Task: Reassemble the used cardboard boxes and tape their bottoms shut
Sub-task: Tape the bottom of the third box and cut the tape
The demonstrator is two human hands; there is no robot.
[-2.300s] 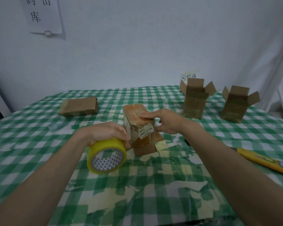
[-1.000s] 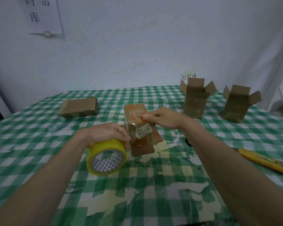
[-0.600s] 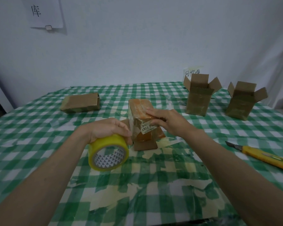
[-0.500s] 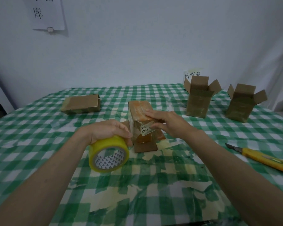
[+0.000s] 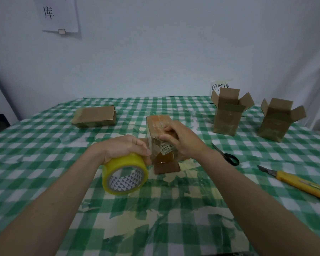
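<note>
Two open boxes (image 5: 227, 115) stand upright; left fingers (image 5: 140, 147) grip tape roll (image 5: 125, 174), right fingers (image 5: 167, 133) press box (image 5: 156, 126).

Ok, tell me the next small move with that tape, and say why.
Probably cut the tape. The left hand grips the yellow tape roll close beside the box, the right hand presses the strip onto it, and scissors lie within easy reach beside that hand.
</note>
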